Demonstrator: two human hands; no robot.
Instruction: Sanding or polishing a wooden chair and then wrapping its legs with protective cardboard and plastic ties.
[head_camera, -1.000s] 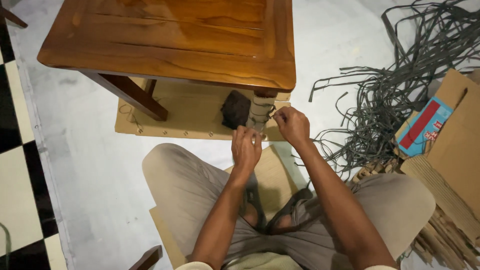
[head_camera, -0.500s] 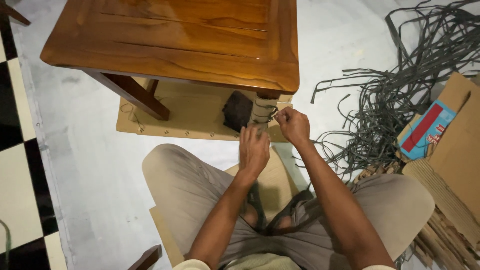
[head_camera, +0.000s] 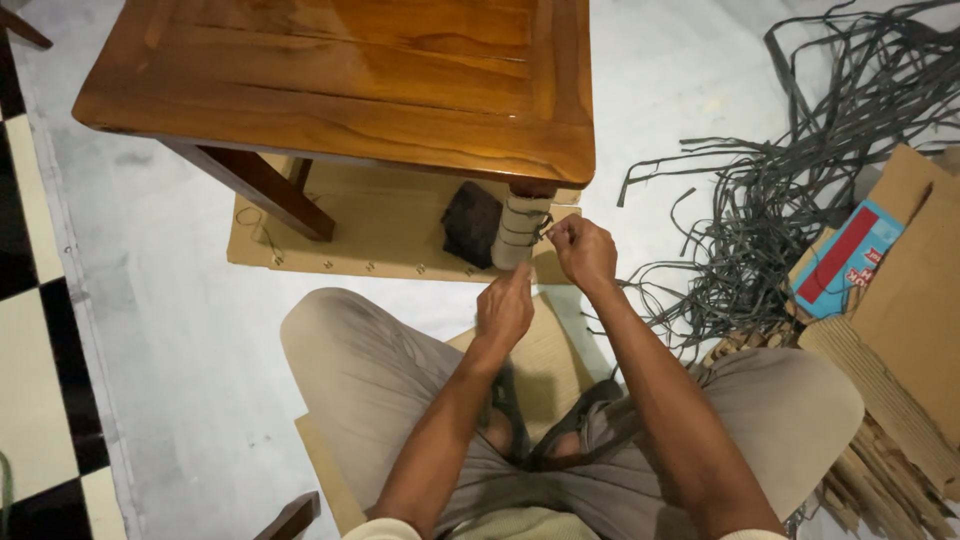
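I sit on the floor before a brown wooden table (head_camera: 340, 80). Its near right leg (head_camera: 518, 232) is wrapped in pale cardboard and bound by dark strapping. My right hand (head_camera: 582, 252) pinches a dark strap at the right side of that wrapped leg. Just below the leg, my left hand (head_camera: 505, 310) has its fingers drawn together; it seems to pinch the strap's lower end, though the strap is hard to see there. A dark rough block (head_camera: 470, 222) rests by the leg on a flat cardboard sheet (head_camera: 380, 235).
A tangled heap of dark grey straps (head_camera: 790, 170) spreads at the right. Cardboard pieces and a blue and red box (head_camera: 845, 258) lie at the far right. Black and white floor tiles (head_camera: 30, 300) run along the left. Another cardboard sheet (head_camera: 545, 350) lies under my legs.
My left hand slid down and right, away from the wrapped leg, toward my lap. My right hand stayed at the strap beside the leg.
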